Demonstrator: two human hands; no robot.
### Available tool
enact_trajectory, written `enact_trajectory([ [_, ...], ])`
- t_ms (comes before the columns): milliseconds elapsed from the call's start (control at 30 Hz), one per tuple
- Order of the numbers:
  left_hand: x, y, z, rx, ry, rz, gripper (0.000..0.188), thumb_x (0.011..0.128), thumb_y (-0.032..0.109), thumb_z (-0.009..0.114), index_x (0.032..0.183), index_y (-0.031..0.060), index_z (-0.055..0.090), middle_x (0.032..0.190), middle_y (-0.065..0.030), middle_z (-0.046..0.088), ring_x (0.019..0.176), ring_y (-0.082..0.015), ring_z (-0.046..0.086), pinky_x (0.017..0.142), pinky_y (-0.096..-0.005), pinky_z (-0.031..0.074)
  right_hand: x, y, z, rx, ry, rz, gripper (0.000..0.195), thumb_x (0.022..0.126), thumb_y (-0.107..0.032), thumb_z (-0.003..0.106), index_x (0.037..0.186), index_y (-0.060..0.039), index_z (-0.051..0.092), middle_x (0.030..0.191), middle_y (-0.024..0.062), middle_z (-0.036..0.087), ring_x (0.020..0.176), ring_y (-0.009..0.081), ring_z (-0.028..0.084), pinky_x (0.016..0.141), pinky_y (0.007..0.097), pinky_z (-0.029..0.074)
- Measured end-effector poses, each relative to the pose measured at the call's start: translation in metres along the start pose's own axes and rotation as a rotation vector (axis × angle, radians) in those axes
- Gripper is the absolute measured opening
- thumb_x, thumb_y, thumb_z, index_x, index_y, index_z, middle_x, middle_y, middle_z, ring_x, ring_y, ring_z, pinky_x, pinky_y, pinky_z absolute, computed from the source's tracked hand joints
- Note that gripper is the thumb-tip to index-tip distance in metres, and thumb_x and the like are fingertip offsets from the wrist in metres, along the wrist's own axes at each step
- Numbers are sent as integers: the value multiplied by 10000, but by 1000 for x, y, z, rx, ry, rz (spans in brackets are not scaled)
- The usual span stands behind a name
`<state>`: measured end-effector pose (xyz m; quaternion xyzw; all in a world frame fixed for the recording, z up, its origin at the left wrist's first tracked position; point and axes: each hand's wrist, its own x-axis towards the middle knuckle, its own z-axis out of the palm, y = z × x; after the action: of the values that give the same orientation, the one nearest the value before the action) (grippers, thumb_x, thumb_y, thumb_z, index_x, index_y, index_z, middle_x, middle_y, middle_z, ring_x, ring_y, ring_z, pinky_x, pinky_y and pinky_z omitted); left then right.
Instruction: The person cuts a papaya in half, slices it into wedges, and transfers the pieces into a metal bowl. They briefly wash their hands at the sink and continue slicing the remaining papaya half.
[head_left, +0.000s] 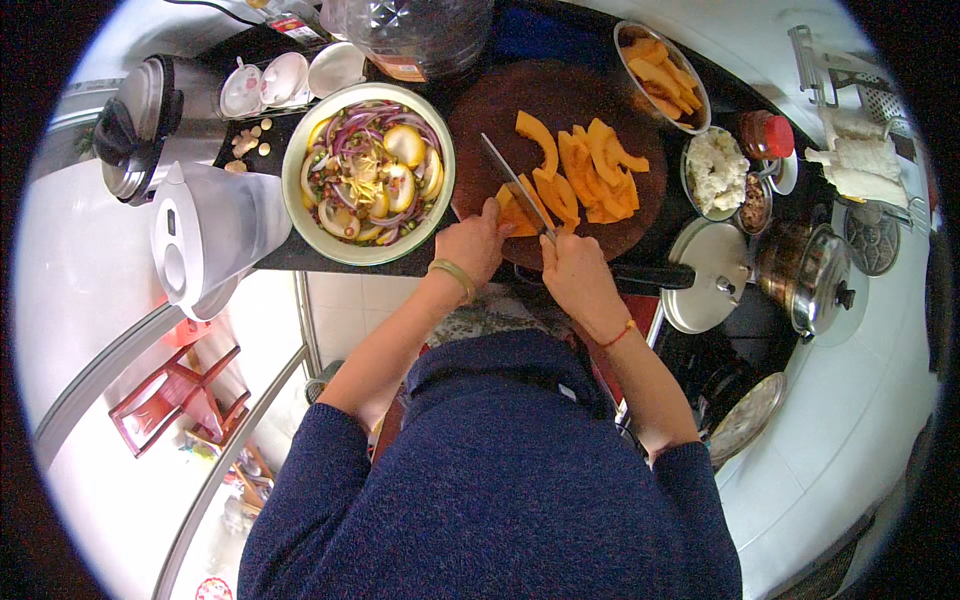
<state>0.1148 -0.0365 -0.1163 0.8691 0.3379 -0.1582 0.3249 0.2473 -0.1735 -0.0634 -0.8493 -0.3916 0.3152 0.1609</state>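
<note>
My right hand (576, 274) grips the handle of a kitchen knife (519, 182), whose narrow blade points away and to the left. Under the blade lies a chunk of orange pumpkin (513, 212) on a round brown cutting board (480, 112). The fingers of my left hand (472, 244) hold that chunk at its left side, close to the blade. Several curved pumpkin slices (589, 176) are spread over the board just right of the knife. Whether the edge has entered the chunk is hard to tell.
Left of the board stands a bowl (294, 191) of lemon slices, red onion and chopped chillies. A water filter pitcher (217, 232) is beyond it. At the back right is a metal bowl (701, 124) with pumpkin pieces. A pot lid (705, 277) and a lidded pot (814, 281) sit right.
</note>
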Motion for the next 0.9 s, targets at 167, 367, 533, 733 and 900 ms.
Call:
enact_trajectory([
  [167, -2, -2, 11, -17, 80, 14, 379, 1090, 412, 562, 1188, 58, 469, 842, -216, 741, 780, -436, 751, 635, -539, 595, -5, 31, 29, 119, 172, -92, 363, 1060, -255, 606, 873, 44, 692, 738, 297, 673, 719, 502, 690, 660, 580, 561],
  [367, 8, 3, 5, -83, 94, 53, 402, 1087, 432, 569, 1185, 55, 468, 859, -219, 748, 805, -440, 750, 635, -548, 589, -5, 4, -13, 97, 208, -119, 347, 1070, -236, 593, 880, 43, 669, 731, 287, 669, 706, 491, 684, 641, 573, 542],
  [533, 9, 4, 4, -95, 90, 47, 406, 1088, 440, 560, 1193, 57, 481, 870, -218, 752, 827, -444, 749, 668, -557, 590, -18, -2, -15, 91, 142, -103, 341, 1072, -227, 581, 888, 47, 666, 731, 291, 669, 707, 489, 687, 635, 573, 545],
  [733, 12, -3, 9, -121, 64, 54, 430, 1088, 446, 554, 1281, 66, 493, 884, -227, 752, 844, -456, 745, 693, -569, 590, -7, 2, -4, 71, 120, -119, 398, 1072, -250, 583, 824, 49, 668, 705, 295, 661, 701, 495, 687, 626, 566, 554],
  [900, 18, -7, 7, -159, -6, 58, 449, 1088, 453, 555, 1300, 63, 490, 896, -245, 747, 860, -467, 740, 699, -580, 583, 10, 19, 28, 48, 152, -94, 330, 1054, -186, 633, 843, 69, 643, 719, 302, 627, 690, 497, 666, 565, 518, 493],
])
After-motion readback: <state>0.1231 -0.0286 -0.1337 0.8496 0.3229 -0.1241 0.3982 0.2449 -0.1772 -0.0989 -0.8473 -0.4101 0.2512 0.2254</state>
